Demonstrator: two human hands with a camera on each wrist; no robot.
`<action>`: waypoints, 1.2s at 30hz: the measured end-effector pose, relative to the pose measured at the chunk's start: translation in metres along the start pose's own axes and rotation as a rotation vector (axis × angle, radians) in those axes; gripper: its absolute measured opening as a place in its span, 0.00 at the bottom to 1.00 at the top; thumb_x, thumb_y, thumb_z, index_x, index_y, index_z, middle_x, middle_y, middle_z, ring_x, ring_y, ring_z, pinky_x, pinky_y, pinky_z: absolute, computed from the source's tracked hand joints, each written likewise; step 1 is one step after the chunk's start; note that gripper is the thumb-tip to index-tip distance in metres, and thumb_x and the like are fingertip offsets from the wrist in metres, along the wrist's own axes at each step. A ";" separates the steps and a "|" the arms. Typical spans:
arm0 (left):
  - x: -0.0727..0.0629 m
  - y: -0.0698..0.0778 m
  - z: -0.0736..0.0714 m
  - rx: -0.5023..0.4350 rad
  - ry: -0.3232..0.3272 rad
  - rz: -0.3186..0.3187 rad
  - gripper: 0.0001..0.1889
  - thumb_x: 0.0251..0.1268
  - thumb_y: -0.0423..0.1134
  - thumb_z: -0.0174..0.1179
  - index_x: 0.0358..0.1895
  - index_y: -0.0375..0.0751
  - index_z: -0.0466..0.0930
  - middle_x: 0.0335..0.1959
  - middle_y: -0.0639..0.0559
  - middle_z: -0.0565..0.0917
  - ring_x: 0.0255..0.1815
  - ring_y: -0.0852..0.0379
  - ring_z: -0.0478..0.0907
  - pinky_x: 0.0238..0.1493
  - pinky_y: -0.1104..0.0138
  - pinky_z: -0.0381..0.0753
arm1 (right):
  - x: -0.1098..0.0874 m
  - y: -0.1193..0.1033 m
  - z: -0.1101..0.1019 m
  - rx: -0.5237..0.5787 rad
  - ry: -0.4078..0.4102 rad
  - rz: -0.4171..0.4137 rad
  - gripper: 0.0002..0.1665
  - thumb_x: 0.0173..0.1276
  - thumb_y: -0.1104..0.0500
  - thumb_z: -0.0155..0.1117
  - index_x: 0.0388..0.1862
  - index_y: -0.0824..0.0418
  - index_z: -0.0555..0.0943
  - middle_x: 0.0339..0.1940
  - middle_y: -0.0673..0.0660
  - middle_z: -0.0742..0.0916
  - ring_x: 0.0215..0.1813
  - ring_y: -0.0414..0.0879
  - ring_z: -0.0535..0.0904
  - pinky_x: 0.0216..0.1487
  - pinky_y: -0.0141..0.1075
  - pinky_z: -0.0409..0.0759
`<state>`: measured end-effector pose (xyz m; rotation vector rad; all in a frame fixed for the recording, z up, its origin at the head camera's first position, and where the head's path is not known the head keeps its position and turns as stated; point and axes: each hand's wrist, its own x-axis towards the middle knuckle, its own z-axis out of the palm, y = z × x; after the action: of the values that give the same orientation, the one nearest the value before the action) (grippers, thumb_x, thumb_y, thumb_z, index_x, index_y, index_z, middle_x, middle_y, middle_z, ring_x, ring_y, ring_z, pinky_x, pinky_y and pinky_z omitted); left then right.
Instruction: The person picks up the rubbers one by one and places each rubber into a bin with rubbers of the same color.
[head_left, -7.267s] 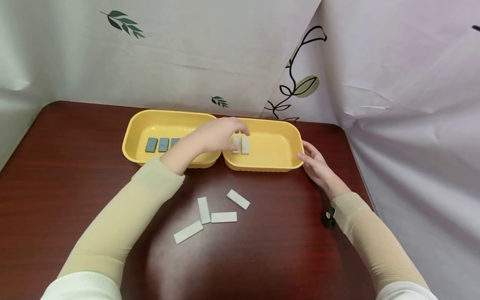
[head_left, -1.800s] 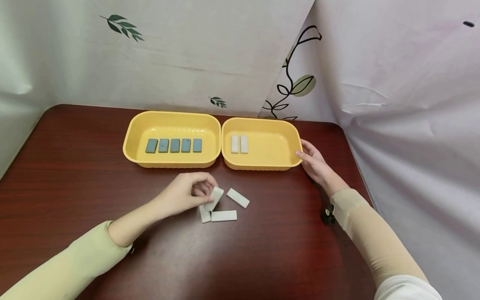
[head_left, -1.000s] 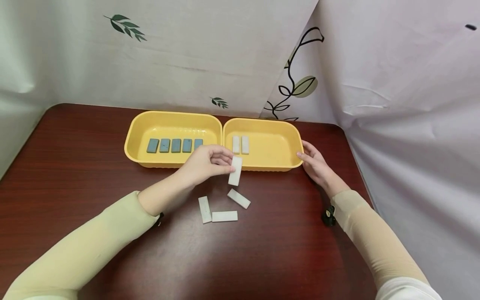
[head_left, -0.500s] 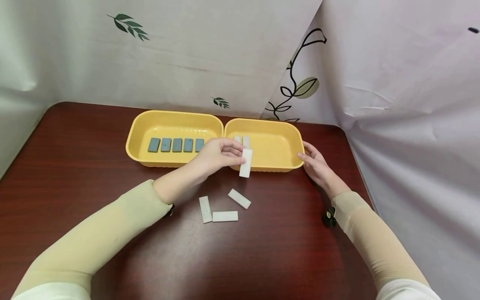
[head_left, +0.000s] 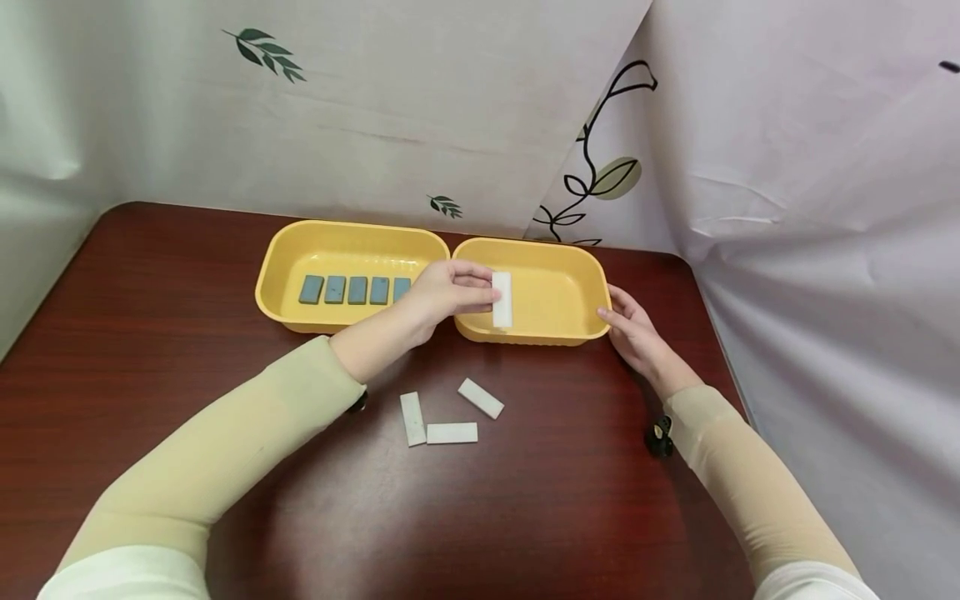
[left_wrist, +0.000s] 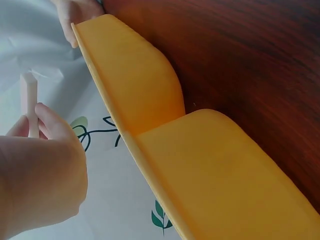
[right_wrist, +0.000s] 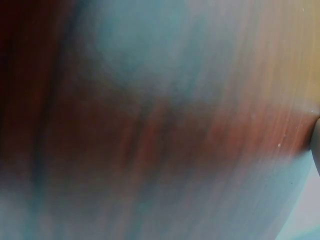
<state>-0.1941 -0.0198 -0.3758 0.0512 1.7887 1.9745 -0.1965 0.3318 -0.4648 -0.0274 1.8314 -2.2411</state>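
Observation:
My left hand (head_left: 444, 290) pinches a white rectangular tile (head_left: 502, 302) between thumb and fingers, over the left part of the right yellow tray (head_left: 555, 304). In the left wrist view the tile (left_wrist: 29, 102) stands up beyond the tray's rim, apart from it. At the tray's right end my right hand (head_left: 636, 340) grips the wall, thumb on the rim and fingers outside. White tiles lying in that tray are hidden behind my left hand. Nearer me on the table lie three loose white tiles, one of them level (head_left: 452, 432). The right wrist view mostly shows blurred tabletop.
A left yellow tray (head_left: 352, 250) adjoins the right one and holds a row of several blue-grey tiles (head_left: 357, 290). The dark red wooden table (head_left: 570, 475) meets patterned white curtains (head_left: 375, 108) behind and at the right.
My left hand has picked up a white tile from the loose group and carried it right and away from me, over the right tray. My right hand stays at the tray's end.

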 end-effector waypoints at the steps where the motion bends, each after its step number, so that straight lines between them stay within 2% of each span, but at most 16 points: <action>1: 0.002 0.001 0.001 -0.023 0.009 -0.014 0.20 0.71 0.24 0.65 0.64 0.23 0.77 0.41 0.48 0.87 0.33 0.66 0.86 0.46 0.70 0.91 | 0.000 0.000 0.000 0.002 0.000 -0.001 0.22 0.81 0.72 0.49 0.65 0.52 0.74 0.57 0.43 0.87 0.57 0.35 0.84 0.57 0.25 0.82; 8: 0.014 0.010 0.008 -0.110 0.054 -0.072 0.22 0.72 0.25 0.65 0.67 0.25 0.76 0.45 0.45 0.84 0.27 0.66 0.85 0.35 0.75 0.88 | 0.000 0.000 -0.001 0.000 -0.001 0.006 0.22 0.82 0.71 0.50 0.65 0.51 0.74 0.57 0.43 0.87 0.57 0.34 0.83 0.57 0.24 0.82; 21: 0.037 0.011 0.022 -0.140 0.111 -0.051 0.21 0.70 0.23 0.66 0.64 0.23 0.79 0.46 0.43 0.84 0.30 0.64 0.83 0.34 0.75 0.87 | -0.001 -0.001 -0.001 0.032 -0.007 0.007 0.21 0.82 0.72 0.49 0.64 0.52 0.74 0.56 0.44 0.87 0.56 0.35 0.84 0.58 0.24 0.82; 25: 0.044 0.007 0.026 -0.111 0.111 -0.046 0.20 0.69 0.23 0.66 0.63 0.23 0.79 0.50 0.41 0.85 0.33 0.62 0.83 0.41 0.71 0.89 | -0.001 0.000 0.000 0.028 -0.009 0.005 0.21 0.82 0.73 0.49 0.64 0.52 0.74 0.56 0.44 0.87 0.56 0.35 0.84 0.58 0.24 0.82; 30: 0.051 0.002 0.030 -0.091 0.119 -0.057 0.21 0.70 0.23 0.66 0.64 0.25 0.79 0.62 0.33 0.84 0.42 0.56 0.85 0.61 0.60 0.88 | -0.002 0.000 0.000 0.047 -0.024 -0.005 0.21 0.82 0.73 0.49 0.64 0.53 0.75 0.56 0.45 0.87 0.56 0.35 0.84 0.58 0.25 0.82; 33: 0.056 -0.001 0.033 -0.093 0.132 -0.055 0.20 0.70 0.23 0.66 0.64 0.24 0.80 0.65 0.31 0.83 0.47 0.52 0.85 0.65 0.57 0.86 | -0.001 0.000 0.000 0.030 -0.011 -0.008 0.22 0.82 0.73 0.49 0.63 0.52 0.75 0.55 0.45 0.87 0.56 0.35 0.84 0.57 0.25 0.82; 36: 0.060 -0.004 0.036 -0.087 0.148 -0.047 0.20 0.69 0.22 0.67 0.62 0.24 0.81 0.64 0.30 0.83 0.48 0.50 0.85 0.63 0.57 0.87 | -0.001 0.001 0.000 0.028 -0.003 -0.002 0.22 0.82 0.73 0.47 0.63 0.52 0.75 0.56 0.44 0.87 0.57 0.35 0.83 0.58 0.24 0.82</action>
<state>-0.2342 0.0354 -0.3915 -0.1685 1.7739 2.0674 -0.1955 0.3318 -0.4652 -0.0283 1.7993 -2.2661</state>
